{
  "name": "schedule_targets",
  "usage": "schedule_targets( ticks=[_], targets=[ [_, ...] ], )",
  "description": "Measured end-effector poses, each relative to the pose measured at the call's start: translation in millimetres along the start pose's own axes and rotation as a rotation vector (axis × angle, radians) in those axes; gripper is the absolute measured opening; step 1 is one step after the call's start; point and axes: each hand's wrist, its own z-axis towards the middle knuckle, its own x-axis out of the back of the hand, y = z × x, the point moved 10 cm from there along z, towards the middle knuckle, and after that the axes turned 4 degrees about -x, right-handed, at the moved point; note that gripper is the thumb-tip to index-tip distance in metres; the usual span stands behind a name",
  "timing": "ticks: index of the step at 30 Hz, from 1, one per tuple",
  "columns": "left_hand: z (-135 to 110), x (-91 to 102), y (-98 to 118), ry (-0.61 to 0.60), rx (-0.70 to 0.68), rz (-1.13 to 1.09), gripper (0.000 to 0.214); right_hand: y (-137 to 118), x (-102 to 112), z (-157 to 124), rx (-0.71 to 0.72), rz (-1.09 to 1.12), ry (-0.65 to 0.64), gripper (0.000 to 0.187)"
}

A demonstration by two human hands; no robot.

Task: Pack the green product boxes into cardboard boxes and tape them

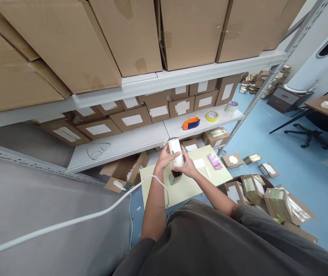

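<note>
A white tumbler with a dark lid rim and a small white strap loop near its top is held between both hands, tilted slightly. My left hand is closed round its left side, the thumb lying across the front. Against the lower right side presses my right hand, its fingers partly hidden behind the tumbler. Just beneath the hands, a small green box with a dark opening stands on the pale yellow tabletop. To the right on that surface lie a white pen-like stick and a blurred pink item.
A metal rack shelf holds labelled cartons, eyeglasses, an orange-and-blue tape dispenser and tape rolls. Large cartons fill the shelf above. A white cable crosses the left side. Parcels are piled at lower right.
</note>
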Motion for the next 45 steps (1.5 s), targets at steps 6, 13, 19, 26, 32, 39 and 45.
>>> schedule_targets(
  ticks=[6, 13, 19, 26, 32, 39, 45],
  targets=[
    [1, -8.5, -5, -0.028, 0.034, -0.004, 0.076, 8, 0, 6, -0.029, 0.117, -0.073, 0.143],
    [2, -12.5, -9, -0.047, -0.014, 0.016, 0.099, 16, 10, 10, -0.007, 0.100, -0.087, 0.141],
    [14, 6.0, -11, 0.003, -0.023, 0.239, 0.098, 36, 16, 13, -0.045, 0.024, -0.062, 0.143],
    [11, 10.0, -34, -0.038, -0.013, 0.336, 0.081, 99, 14, 15, -0.111, 0.046, -0.187, 0.138],
    [-9, 26.1, -76, 0.064, 0.047, 0.457, 0.077, 205, 25, 15, -0.478, -0.182, -0.142, 0.112],
    [-33, 50.7, -121, 0.152, 0.103, 0.513, 0.072, 237, -4, 22, -0.480, -0.368, -0.013, 0.018],
    [-57, 55.8, -153, 0.098, 0.143, 0.696, 0.064, 234, -19, 20, -0.468, -0.345, 0.029, 0.031]
  ],
)
